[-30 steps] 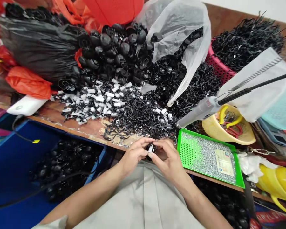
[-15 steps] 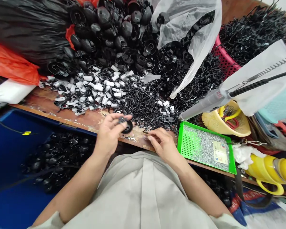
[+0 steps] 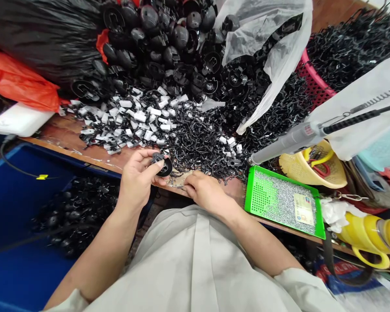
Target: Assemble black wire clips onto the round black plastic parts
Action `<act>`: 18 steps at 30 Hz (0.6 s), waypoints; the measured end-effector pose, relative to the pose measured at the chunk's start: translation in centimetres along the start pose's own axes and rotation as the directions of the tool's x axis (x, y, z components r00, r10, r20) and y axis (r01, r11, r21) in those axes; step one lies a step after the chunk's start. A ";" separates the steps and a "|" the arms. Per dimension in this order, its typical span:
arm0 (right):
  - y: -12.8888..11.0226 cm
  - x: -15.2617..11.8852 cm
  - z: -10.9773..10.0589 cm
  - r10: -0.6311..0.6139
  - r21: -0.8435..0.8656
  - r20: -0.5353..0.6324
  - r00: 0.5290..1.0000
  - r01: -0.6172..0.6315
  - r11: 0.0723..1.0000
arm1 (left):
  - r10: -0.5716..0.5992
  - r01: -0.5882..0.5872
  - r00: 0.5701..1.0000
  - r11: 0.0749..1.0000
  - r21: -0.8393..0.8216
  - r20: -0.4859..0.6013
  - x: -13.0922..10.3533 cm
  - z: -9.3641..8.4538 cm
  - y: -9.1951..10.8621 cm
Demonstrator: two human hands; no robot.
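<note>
My left hand [image 3: 137, 175] grips a round black plastic housing [image 3: 165, 167], its hollow side showing, over the front edge of the bench [image 3: 108, 160]. To the right, my right hand [image 3: 203, 188] is low at the bench edge with its fingers pinched together; whatever they hold is hidden. Small metal pieces [image 3: 174, 177] lie between the two hands. Just behind is a heap of thin black plastic parts [image 3: 198, 130], and left of it a pile of small white-and-black parts [image 3: 130, 117].
Many black housings [image 3: 178, 37] are heaped at the back. A green tray [image 3: 251, 190] of tiny screws sits right, below a hanging electric screwdriver [image 3: 284, 145]. A blue bin [image 3: 13, 195] with black parts stands lower left. A yellow bottle [image 3: 360, 229] is far right.
My right hand has moved left along the bench edge, closer to my left hand. The left hand has shifted slightly left, still gripping the black housing. The view has shifted slightly.
</note>
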State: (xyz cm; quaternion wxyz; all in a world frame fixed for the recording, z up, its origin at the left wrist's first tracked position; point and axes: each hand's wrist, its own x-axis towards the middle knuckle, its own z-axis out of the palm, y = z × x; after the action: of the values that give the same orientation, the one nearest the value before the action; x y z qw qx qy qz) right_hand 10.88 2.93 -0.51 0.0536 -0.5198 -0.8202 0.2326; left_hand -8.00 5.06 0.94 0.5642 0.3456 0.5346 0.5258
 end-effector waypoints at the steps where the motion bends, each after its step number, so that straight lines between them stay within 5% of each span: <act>1: 0.2 0.0 -0.1 0.029 -0.022 -0.003 1.000 -0.029 0.999 | 0.005 -0.005 1.000 1.000 0.002 -0.007 0.1 -0.1 0.0; 5: 1.2 -0.5 -0.3 0.154 -0.010 -0.086 0.984 -0.155 0.988 | 0.006 -0.006 1.000 1.000 0.004 -0.003 0.2 -0.3 -0.3; 10: 1.5 -0.5 -0.4 0.142 0.050 -0.119 0.983 -0.136 0.989 | -0.013 0.013 1.000 1.000 -0.005 0.004 0.2 0.1 -0.8; 18: 0.3 1.0 -0.5 0.149 -0.104 -0.029 0.988 -0.151 0.983 | -0.047 0.027 0.990 0.990 0.142 0.136 -0.2 0.0 -1.4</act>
State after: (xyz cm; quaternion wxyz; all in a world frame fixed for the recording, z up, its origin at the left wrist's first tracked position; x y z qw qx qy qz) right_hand 10.82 4.11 -0.37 0.0170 -0.5845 -0.7894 0.1868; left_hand -7.66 4.61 -0.38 0.5843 0.4100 0.5357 0.4511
